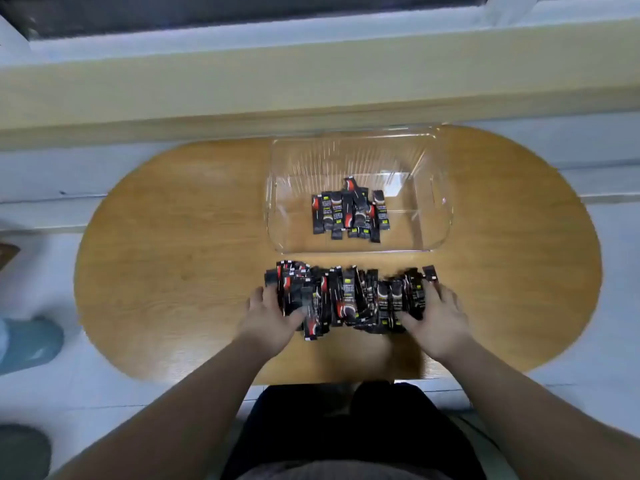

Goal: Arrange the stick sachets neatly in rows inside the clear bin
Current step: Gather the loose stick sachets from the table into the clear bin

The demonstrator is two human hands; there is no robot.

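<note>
left hand [268, 318]: holds the left end of the pile; the thumb lies on the near side and the fingers bend round the outer side.
right hand [440, 322]: holds the right end of the pile the same way, with the thumb tucked in at the near edge.
pile [346, 299]: lots of black and red sachets, squeezed between the two hands. Most lie side by side and point away from the person. They overlap, and some stick out at the ends. One sachet by the right hand's fingertips sits a bit apart and tilted.
bin [440, 216]: clear, on the surface, just past the hands and the pile. It cannot be seen if the pile touches its near wall.
sachets in bin [349, 213]: a small bunch on the bin's bottom, about in the middle, straight ahead of the gap between the hands. They lie side by side in a rough row, a few crooked and on top of each other.
surface [173, 254]: brown wood with round ends, under both hands, reaching far out to each side of them.
ledge [242, 88]: long and pale, well past the bin.
shoe [31, 344]: blue, on the floor, far to the left of the left hand.
</note>
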